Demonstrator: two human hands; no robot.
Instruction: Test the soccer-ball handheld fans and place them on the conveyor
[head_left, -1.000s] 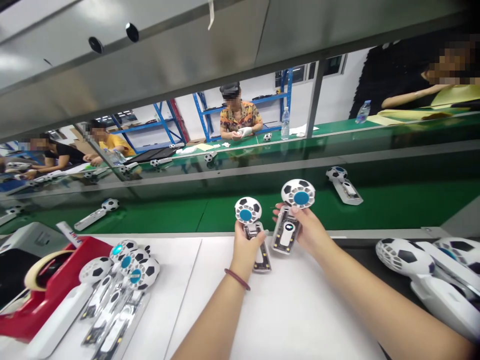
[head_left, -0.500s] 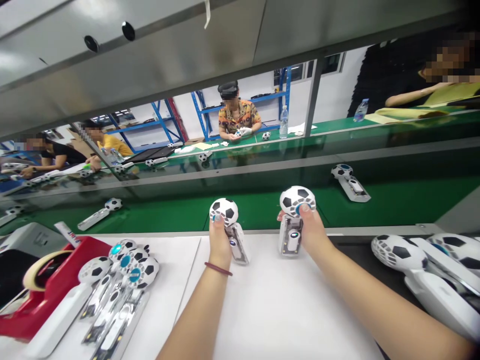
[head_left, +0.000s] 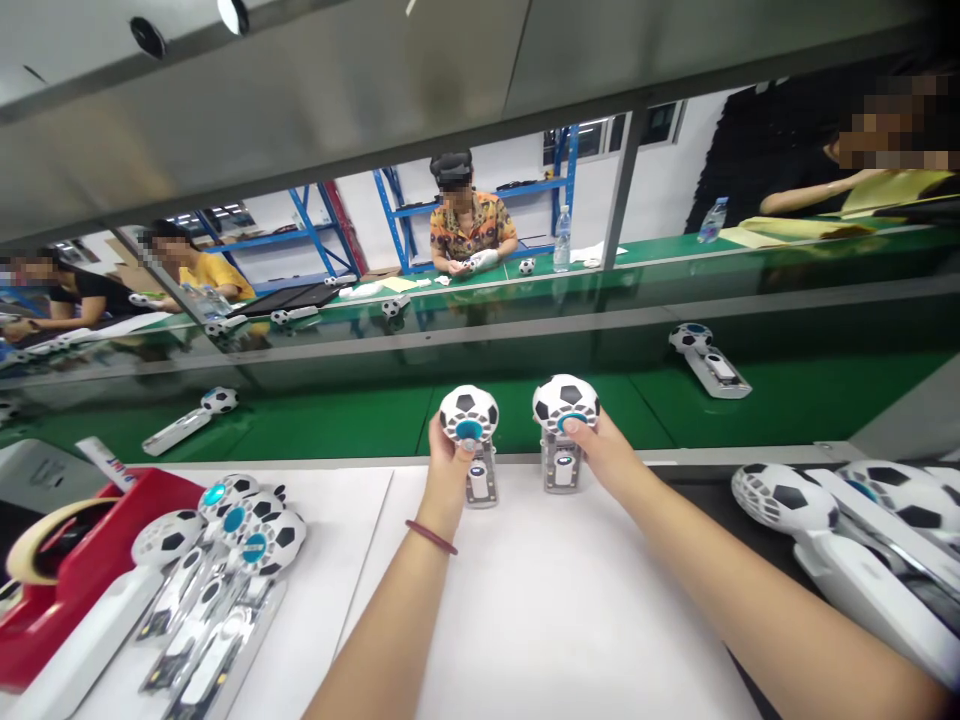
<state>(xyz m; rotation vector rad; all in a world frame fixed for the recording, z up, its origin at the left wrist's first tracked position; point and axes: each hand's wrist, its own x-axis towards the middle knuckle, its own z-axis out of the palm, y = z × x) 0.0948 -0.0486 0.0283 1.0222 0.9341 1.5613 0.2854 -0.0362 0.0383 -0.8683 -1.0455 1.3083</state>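
Note:
My left hand (head_left: 448, 472) is closed around a handheld fan (head_left: 469, 404) with a black-and-white football head and a clear handle showing its inner parts. The thumb lies just below the blue disc on the head. In my right hand (head_left: 613, 456) is a second fan of the same kind (head_left: 564, 395), its thumb at the edge of the blue disc. Both fans stand upright, side by side and apart, above the far part of the white worktop (head_left: 540, 610). The fingers behind the fans are mostly hidden.
Several more fans (head_left: 255, 540) lie on the left beside a red tape dispenser (head_left: 90, 570). Others (head_left: 795, 495) rest on a black surface at right. Beyond runs a green conveyor belt (head_left: 375, 415) carrying spaced fans (head_left: 716, 370). Co-workers (head_left: 472, 225) sit across it, below an overhead metal panel.
The two fans have come closer together. The left one has moved right and turned its blue disc toward me; the right one has shifted slightly left. The camera view has shifted a little.

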